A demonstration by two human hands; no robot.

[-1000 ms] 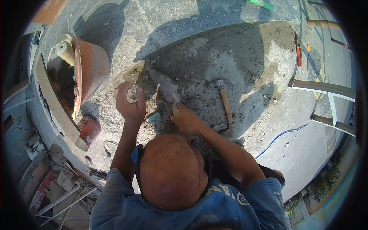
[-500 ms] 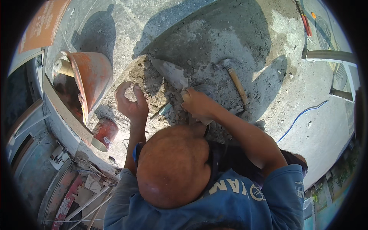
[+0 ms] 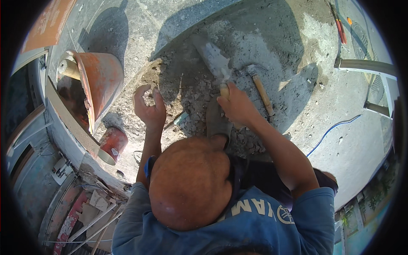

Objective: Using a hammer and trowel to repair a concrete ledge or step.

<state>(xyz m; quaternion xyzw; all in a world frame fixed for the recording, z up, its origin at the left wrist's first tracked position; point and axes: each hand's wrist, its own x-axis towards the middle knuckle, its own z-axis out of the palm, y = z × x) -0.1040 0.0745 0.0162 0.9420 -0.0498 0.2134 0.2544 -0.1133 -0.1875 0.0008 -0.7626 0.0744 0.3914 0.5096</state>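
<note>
My right hand (image 3: 239, 105) is wrapped around the wooden handle of a trowel (image 3: 211, 59). The trowel's grey, mortar-smeared blade points away and to the left over rubble and damp grey mortar (image 3: 191, 87). My left hand (image 3: 149, 108) is held above the pale debris on the left, fingers curved and thumb apart, with nothing visible in it. Close to that hand lies a small tool with a turquoise handle (image 3: 181, 118). A hammer (image 3: 262, 94) with a wooden handle rests on the ground, right of the trowel.
An orange, mortar-stained bucket (image 3: 104, 78) lies tipped at the left, with a red can (image 3: 114, 143) nearer me. Red-handled pliers (image 3: 340, 32) lie at the far right. A blue cable (image 3: 329, 132) and a metal frame (image 3: 365, 64) are at the right.
My right hand has moved right and slightly farther away, carrying the trowel; its blade has shifted right and away. My left hand has moved slightly right, its fingers still curved.
</note>
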